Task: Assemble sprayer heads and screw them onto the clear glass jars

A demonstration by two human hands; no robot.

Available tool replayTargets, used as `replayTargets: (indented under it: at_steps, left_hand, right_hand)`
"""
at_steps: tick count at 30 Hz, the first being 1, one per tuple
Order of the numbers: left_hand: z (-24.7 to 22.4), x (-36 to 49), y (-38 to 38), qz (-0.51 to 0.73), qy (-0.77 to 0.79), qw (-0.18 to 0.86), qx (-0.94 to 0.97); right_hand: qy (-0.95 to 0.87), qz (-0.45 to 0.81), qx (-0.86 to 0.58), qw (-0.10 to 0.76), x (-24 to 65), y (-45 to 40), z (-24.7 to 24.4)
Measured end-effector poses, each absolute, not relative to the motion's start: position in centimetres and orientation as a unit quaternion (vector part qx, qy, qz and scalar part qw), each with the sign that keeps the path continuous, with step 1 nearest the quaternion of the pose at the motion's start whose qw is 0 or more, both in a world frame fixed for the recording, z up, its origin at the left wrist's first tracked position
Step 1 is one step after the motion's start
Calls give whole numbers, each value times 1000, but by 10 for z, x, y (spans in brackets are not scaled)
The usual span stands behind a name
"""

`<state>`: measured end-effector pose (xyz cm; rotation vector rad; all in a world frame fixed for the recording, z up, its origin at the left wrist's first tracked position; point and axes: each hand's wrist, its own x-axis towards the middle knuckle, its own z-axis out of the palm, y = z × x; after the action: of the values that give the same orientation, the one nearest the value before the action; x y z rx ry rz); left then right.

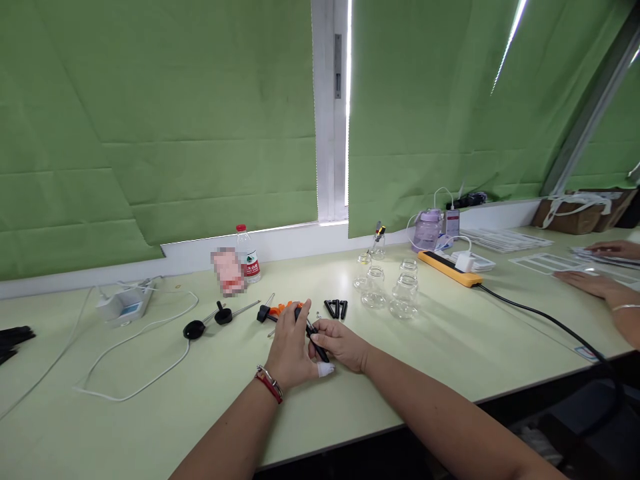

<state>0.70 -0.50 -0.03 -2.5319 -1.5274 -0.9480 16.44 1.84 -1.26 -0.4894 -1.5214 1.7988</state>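
One black rod (320, 349) slants far-left to near-right, clamped in right hand (345, 343) fingers; left hand (291, 350) spans it, grip unclear.

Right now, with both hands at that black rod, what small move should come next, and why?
Probably a slight twist of the black rod by the left hand while the right hand steadies it. The right hand's fingers pinch the rod and the left hand's fingers are at its far end, so turning it seems easy from here.
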Motion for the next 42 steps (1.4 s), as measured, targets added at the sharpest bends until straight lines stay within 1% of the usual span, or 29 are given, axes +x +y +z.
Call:
replayTargets:
  at_steps: [9,23,30,42]
  left_hand:
    - [-1,5,-3,-285,-493,-1,-822]
    - [6,11,-11,-304,-490,34,-816]
    - [7,10,-10,-308,-479,4,-822]
    - [-2,9,-7,-278,-495,-4,-823]
  right_hand:
    - [-571,716,-194,353,164,18,-15]
    - [-566,719,-188,356,163,19,-15]
    - [-570,719,-194,346,165,19,-14]
    - [-571,722,-180,346,162,22,-21]
